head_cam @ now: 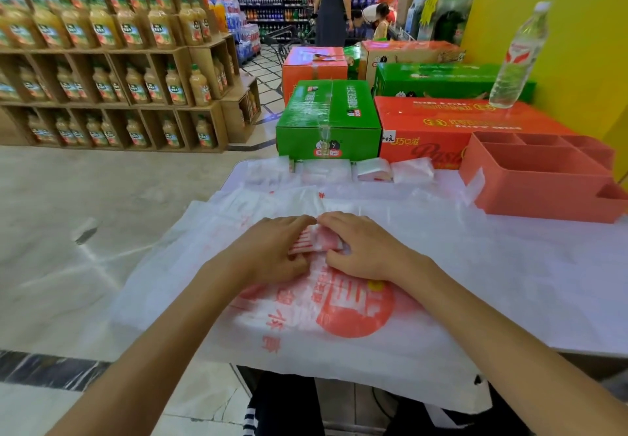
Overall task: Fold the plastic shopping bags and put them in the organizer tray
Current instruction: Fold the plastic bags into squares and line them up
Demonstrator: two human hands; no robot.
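Plastic bag bundle (pixel 316 239), nearly folded, pinched between left hand (pixel 272 252) and right hand (pixel 362 249); next, far-right organizer tray (pixel 543 194).

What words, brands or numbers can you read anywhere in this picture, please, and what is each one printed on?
"Past", partly hidden by the tray: large pale script on the front of the red carton.
Red characters on the flat plastic bag: upside down, not legible.
Print on the folded bag under both hands: too bunched to read.
Logo on the green carton: blurred.
Juice bottle labels and water bottle label: too small.
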